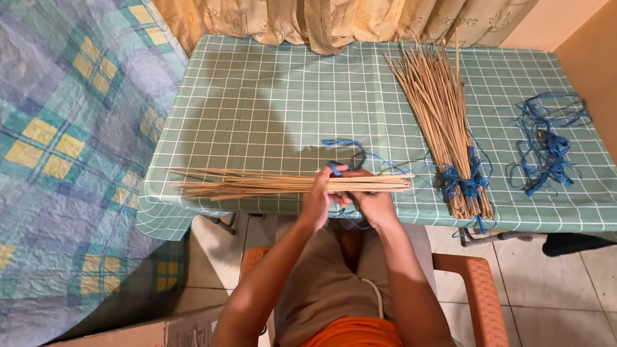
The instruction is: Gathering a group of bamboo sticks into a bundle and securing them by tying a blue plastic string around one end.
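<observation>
Two hands: both are closing around one bundle of sticks at the table's near edge.
Bed [58,160]: lying to the left under a plaid cover.
Table [257,96]: wearing a green checked cloth, with a curtain [334,19] hanging behind it.
Chair [479,289]: orange, holding the seated person.
Tied sticks [443,115]: a bigger bundle lying on the right, bound with blue string near its close end.
Sticks [257,184]: a thin bundle lying crosswise along the near edge, tips fanning leftward.
Loose string [546,148]: blue tangle lying far right, well apart from the hands.
Left hand [319,196]: gripping the sticks from below, a blue strand [344,154] looping just beyond it.
Right hand [373,199]: clasping the same sticks just beside the left.
</observation>
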